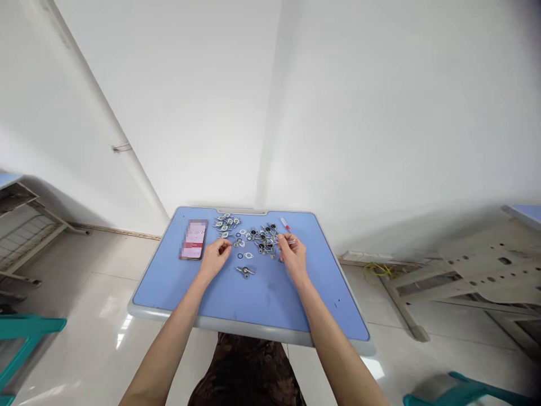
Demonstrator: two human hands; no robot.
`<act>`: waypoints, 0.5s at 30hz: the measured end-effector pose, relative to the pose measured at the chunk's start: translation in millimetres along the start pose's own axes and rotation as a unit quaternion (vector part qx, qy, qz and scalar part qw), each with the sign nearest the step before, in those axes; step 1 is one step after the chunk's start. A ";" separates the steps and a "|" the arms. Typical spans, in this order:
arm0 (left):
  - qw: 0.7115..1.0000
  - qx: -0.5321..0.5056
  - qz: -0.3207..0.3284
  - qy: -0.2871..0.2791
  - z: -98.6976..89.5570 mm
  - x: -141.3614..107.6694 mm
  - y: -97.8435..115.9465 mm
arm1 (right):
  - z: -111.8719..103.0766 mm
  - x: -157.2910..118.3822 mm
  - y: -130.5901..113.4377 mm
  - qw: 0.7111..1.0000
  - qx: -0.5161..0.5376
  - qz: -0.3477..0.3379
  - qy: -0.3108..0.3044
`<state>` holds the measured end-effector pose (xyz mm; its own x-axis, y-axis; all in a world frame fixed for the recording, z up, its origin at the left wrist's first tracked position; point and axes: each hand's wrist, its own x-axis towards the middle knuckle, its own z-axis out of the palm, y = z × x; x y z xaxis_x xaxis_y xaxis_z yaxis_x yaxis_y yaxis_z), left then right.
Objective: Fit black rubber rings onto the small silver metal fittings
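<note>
My left hand (216,255) rests over the left part of the desk, fingers curled with the tips together. Whatever its fingertips may hold is too small to make out. Close by lie a flat oval metal plate with a ring (239,243), another oval plate (249,255) and a small black ring (240,256). My right hand (293,252) pinches a thin, shiny rod-like tool (291,241) beside a pile of metal fittings with black round parts (262,246). Nearer to me, one assembled metal fitting (245,271) lies apart. Behind my left hand is a group of similar fittings (226,223).
A phone (194,239) with a lit screen lies at the desk's left. A clear and red slim item (285,224) sits behind my right hand. The blue desk (270,304) stands against a white wall. Green stools (29,332) and other desks flank it.
</note>
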<state>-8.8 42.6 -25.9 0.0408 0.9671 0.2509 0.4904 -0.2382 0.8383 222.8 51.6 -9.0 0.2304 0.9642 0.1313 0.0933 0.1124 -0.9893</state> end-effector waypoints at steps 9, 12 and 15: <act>0.999 0.020 0.029 -0.007 2.1 -3.1 -4.4 | 1.0 -6.4 3.3 0.994 -0.072 -0.083 -0.001; 0.998 0.027 0.046 -0.011 2.8 -3.7 -4.8 | 0.7 -8.0 3.8 0.986 -0.117 -0.115 -0.006; 0.997 0.036 0.063 -0.016 4.2 -3.8 -5.6 | 0.3 -10.7 3.7 0.972 -0.179 -0.148 -0.020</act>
<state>-8.1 40.6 -33.6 0.1323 0.9326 0.3357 0.5412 -0.3517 0.7638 220.4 41.7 -14.1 0.1044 0.9121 0.3965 0.4828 0.3021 -0.8220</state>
